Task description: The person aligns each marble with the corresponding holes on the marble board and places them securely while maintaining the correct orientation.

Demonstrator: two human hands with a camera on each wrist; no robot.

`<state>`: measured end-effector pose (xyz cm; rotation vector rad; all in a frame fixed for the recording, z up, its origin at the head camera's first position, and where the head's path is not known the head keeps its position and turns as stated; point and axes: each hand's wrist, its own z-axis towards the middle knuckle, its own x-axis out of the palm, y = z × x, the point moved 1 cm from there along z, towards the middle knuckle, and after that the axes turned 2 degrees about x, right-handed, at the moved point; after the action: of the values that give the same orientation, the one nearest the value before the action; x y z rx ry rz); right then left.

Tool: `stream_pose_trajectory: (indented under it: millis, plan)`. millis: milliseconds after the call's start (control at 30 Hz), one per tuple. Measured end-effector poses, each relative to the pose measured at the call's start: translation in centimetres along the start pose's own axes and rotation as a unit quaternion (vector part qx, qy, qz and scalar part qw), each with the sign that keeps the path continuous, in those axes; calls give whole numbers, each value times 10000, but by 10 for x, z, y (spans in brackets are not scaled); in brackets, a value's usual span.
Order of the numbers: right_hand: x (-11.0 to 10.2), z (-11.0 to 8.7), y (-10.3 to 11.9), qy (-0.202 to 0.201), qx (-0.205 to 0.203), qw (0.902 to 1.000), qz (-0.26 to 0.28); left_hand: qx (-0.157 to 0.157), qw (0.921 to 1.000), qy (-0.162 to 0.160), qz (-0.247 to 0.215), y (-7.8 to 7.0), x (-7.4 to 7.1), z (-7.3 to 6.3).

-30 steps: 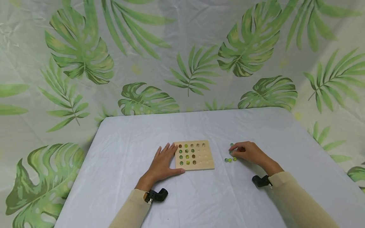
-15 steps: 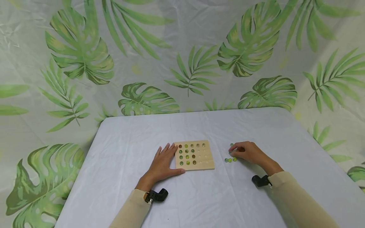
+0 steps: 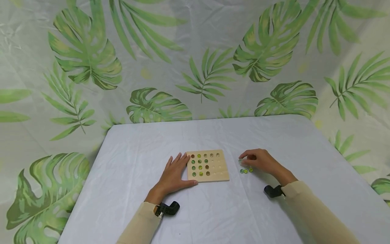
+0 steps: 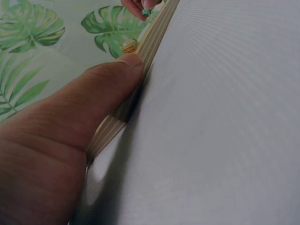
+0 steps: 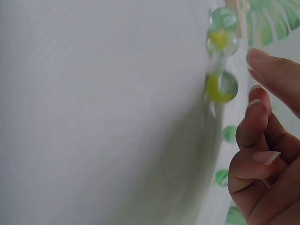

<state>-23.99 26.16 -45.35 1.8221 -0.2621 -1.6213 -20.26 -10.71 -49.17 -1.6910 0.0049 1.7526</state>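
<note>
A light wooden board (image 3: 224, 169) with rows of round hollows lies flat on the table. Glass marbles fill its top row and the left part of the lower rows; hollows at lower right hold none. My left hand (image 3: 173, 174) rests at the board's left end, fingers spread, thumb (image 4: 119, 75) against the front edge near an amber-swirled marble (image 4: 130, 45). To the right of the board, my right hand (image 3: 262, 161) pinches a green marble (image 4: 146, 12) between thumb and fingertips. That marble is hidden in the right wrist view.
Just below the right hand, loose marbles lie on the white cloth, among them a green one (image 3: 242, 171) and a yellow one (image 3: 251, 169). Two more green marbles (image 5: 229, 133) show beside the right fingers. A leaf-patterned curtain (image 3: 158, 105) stands behind the table.
My right hand has lifted slightly and shifted left toward the board with the pinched green marble. My left hand and the board have stayed put.
</note>
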Motion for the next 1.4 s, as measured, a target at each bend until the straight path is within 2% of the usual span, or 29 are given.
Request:
stream_pose_trajectory:
  millis: [233,633,1000,1400]
  plan:
    - [3,7,11,43,-128,9999,70,-28,9999,97,-19,-1,-1,0]
    - [10,17,28,103,-392,9988,291,-23,10000,63,-39,-1,-2,-1]
    - [18,25,37,18,-360,9989,284,-32,10000,78,-18,0,-2,-1]
    - [24,31,45,63,-449,9975,544,-45,9999,96,9,-2,-2,-2]
